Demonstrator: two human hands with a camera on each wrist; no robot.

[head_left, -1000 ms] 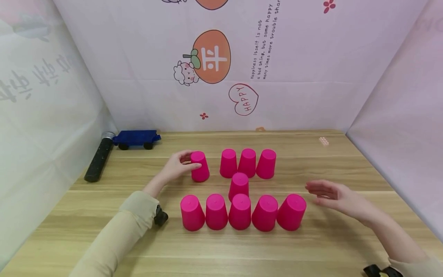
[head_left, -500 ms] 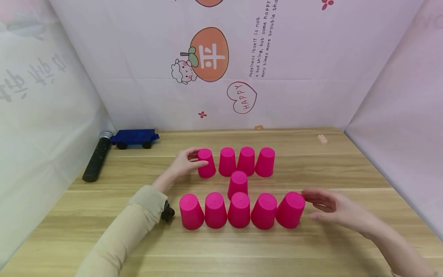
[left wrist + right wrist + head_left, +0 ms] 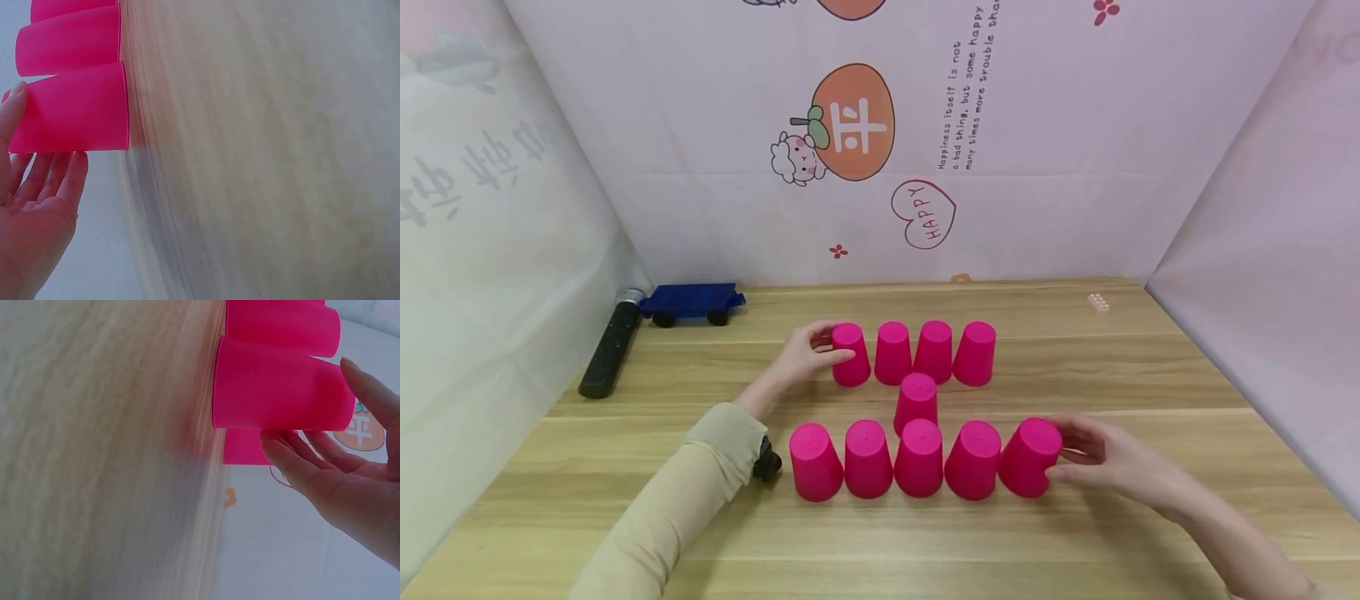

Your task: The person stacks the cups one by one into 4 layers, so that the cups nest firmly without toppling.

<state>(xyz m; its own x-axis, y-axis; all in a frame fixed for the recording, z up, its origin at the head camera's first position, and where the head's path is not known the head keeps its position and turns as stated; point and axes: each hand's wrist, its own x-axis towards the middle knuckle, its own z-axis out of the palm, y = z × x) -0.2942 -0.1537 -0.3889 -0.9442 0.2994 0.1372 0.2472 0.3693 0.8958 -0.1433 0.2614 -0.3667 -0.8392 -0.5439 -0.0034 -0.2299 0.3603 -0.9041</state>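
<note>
Several pink plastic cups stand mouth-down in two rows. My left hand (image 3: pixel 799 357) holds the leftmost cup (image 3: pixel 852 367) of the back row, thumb at its near side, fingers behind. The left wrist view shows that cup (image 3: pixel 72 115) between thumb and fingers, mouth at the wood. At the front row's right end, my right hand (image 3: pixel 1105 460) has thumb and fingers around the end cup (image 3: pixel 1028 457). Seen from the right wrist, this cup (image 3: pixel 281 387) lies between the thumb and the fingertips (image 3: pixel 272 440). A single cup (image 3: pixel 917 400) stands between the rows, behind the front middle cup (image 3: pixel 920 458).
Three more back-row cups stand right of the left-held one, including a middle cup (image 3: pixel 933 354). A blue toy wagon (image 3: pixel 692 302) and a black cylinder (image 3: pixel 612 346) lie at the back left. A small pink studded block (image 3: pixel 1098 302) is at the back right of the wooden table (image 3: pixel 880 554).
My left hand has slid its cup right, closer to the back row. My right hand has come in from the right and put thumb and fingers around the front row's end cup.
</note>
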